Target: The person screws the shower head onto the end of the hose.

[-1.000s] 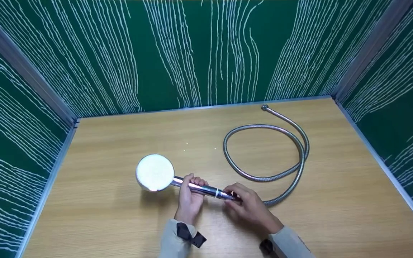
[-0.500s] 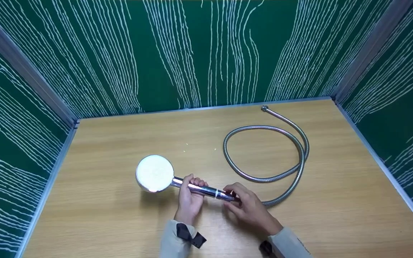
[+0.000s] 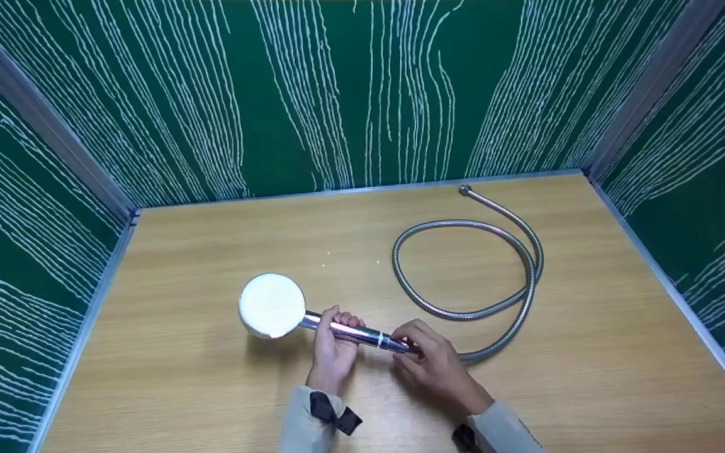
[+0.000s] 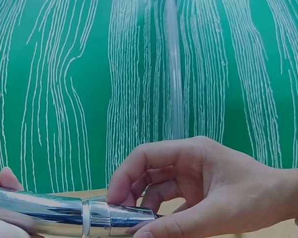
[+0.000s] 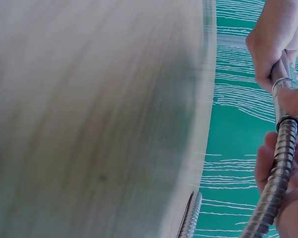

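Observation:
A chrome shower head [image 3: 272, 306] with a round white face is held over the table by my left hand [image 3: 332, 352], which grips its handle [image 3: 362, 333] with the thumb along the top. At the handle's lower end, the fingers and thumb of my right hand [image 3: 441, 362] pinch the shiny conical end fitting [image 4: 131, 218]. From that fitting runs a ribbed metal shower hose [image 5: 275, 191], passing by the right palm in the right wrist view. The hose's joint with the fitting is partly hidden by my fingers in the head view.
The hose [image 3: 457, 222] lies in a loop on the right of the wooden table [image 3: 180, 352]. Its free end, with a nut [image 3: 464, 189], is near the back edge. Green walls [image 3: 287, 94] with white wavy lines enclose the back and sides. A few tiny white specks dot the tabletop.
My right hand and sleeve have shifted very slightly left around the fitting. The left hand, the shower head and the looped hose look the same.

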The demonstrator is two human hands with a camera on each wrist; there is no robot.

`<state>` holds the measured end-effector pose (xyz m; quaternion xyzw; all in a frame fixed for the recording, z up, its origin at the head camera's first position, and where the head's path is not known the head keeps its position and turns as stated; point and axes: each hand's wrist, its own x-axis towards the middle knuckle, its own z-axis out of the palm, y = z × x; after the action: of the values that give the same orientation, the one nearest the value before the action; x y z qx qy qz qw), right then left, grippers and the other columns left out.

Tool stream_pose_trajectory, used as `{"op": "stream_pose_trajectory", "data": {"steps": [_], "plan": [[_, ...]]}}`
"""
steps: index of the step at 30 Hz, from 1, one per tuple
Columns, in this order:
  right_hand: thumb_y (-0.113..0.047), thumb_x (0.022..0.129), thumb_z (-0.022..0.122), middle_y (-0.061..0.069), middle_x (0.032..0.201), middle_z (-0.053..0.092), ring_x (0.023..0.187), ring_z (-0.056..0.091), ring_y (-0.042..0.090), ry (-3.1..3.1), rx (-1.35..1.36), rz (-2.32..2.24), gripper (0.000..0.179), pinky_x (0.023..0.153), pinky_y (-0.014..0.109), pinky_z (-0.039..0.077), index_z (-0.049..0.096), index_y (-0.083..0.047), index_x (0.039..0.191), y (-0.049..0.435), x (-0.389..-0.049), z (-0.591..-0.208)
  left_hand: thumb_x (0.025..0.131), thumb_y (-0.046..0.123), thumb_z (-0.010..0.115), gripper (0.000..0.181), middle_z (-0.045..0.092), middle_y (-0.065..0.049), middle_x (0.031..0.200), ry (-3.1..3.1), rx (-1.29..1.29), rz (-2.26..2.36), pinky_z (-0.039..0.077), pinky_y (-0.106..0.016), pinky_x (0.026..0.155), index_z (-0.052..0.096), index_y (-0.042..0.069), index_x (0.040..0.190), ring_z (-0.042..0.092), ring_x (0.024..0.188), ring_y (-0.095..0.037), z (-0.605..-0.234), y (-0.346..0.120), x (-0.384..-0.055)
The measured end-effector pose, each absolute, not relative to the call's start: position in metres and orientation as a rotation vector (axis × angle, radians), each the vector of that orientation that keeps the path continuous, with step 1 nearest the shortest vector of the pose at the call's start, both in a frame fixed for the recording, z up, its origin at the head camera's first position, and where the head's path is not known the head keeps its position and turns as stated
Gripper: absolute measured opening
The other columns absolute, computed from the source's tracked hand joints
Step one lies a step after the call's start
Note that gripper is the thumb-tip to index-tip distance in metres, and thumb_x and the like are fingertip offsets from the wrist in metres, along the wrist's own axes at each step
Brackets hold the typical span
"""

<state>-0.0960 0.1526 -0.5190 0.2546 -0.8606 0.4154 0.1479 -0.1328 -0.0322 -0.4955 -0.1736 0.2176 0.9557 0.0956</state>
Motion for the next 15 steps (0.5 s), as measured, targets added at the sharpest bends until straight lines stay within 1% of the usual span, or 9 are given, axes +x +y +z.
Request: {"op": "stream_pose_trajectory", "data": {"steps": [15], "plan": [[-0.003, 0.075, 0.077, -0.006, 0.097, 0.060, 0.081, 0.058, 0.005, -2.466, 0.727, 1.199, 0.031, 0.068, 0.022, 0.052, 0.063, -0.015, 0.100, 0.1535, -0.0953, -0.5201, 0.098, 0.012, 0.034, 0.035, 0.042, 0.003, 0.061, 0.649, -0.516, 2.823, 0.040, -0.025, 0.069, 0.041, 0.012, 0.063, 0.043, 0.061, -0.011, -0.4951, -0.0319, -0.1328]]}}
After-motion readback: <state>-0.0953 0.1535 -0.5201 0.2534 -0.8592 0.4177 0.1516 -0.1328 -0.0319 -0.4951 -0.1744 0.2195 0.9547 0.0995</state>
